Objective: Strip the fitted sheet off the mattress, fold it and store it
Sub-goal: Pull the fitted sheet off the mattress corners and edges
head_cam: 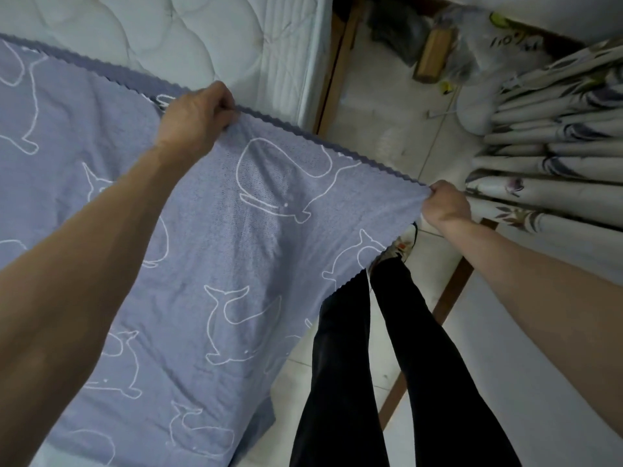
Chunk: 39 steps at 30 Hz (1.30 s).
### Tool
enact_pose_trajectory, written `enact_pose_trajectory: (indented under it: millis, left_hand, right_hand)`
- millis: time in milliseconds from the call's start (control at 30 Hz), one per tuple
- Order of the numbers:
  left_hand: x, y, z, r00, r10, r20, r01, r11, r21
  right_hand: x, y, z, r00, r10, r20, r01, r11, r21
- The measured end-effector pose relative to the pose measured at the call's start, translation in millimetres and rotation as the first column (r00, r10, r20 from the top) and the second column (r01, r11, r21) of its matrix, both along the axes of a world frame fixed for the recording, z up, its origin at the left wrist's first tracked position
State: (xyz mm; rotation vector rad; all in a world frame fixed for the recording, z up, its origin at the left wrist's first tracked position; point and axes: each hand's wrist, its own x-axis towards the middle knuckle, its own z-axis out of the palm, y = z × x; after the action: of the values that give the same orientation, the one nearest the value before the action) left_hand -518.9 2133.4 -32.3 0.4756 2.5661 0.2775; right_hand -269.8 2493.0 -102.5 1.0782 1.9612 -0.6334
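Note:
A blue sheet (209, 257) with white whale outlines and a scalloped edge covers the near part of the white quilted mattress (161, 38). The far part of the mattress lies bare. My left hand (195, 116) pinches the sheet's scalloped edge above the mattress. My right hand (445, 205) grips the sheet's corner out past the side of the bed, over the floor. Between the two hands the edge is pulled taut and lifted.
My legs in black trousers (387, 365) stand on the tiled floor (381, 106) beside the bed. Floral curtains (546, 153) hang at the right. Plastic bags and a wooden block (435, 55) lie on the floor at the top. A wooden strip (451, 288) crosses the floor.

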Motion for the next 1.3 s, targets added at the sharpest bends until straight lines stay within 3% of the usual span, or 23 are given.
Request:
enact_pose_trajectory:
  millis: [200,533,767,833,900,967,1033,1167,1300]
  left_hand:
    - [-12,9,-18,1.000,-0.003,0.028,0.004,0.999,-0.034]
    - [-13,20,-24,0.995,-0.030,-0.092,0.018,0.992,-0.124]
    - [5,20,-16,0.979,0.168,-0.115,-0.190,0.958,-0.216]
    - [4,7,-10,0.965,0.246,-0.093,-0.260,0.946,-0.194]
    - [-1,-13,-4,0.959,0.279,-0.046,-0.282,0.955,-0.090]
    - [-11,-41,1,0.961,0.271,-0.045,-0.270,0.962,0.030]
    - [-24,-75,1,0.957,0.267,-0.111,-0.266,0.964,0.030]
    - [-53,-128,-9,0.992,0.128,-0.009,-0.128,0.981,-0.146]
    - [-71,-135,-14,1.000,-0.010,-0.002,0.009,0.980,-0.199]
  right_hand:
    - [0,5,-10,0.996,0.051,-0.069,-0.048,0.998,0.041]
    - [-21,7,-27,0.994,0.097,0.045,-0.098,0.995,0.006]
    - [-47,-7,-25,0.966,0.116,0.230,-0.138,0.987,0.083]
    - [-68,-28,-8,0.979,0.159,0.129,-0.174,0.978,0.113]
    - [-96,-64,16,0.961,0.218,-0.173,-0.198,0.972,0.124]
    - [-133,-111,42,0.821,0.287,-0.493,-0.268,0.957,0.111]
    - [-172,-156,57,0.685,0.316,-0.656,-0.379,0.924,0.049]
    - [-231,-206,46,0.638,0.413,-0.650,-0.587,0.807,-0.063]
    - [-240,-211,26,0.655,0.461,-0.599,-0.581,0.814,-0.008]
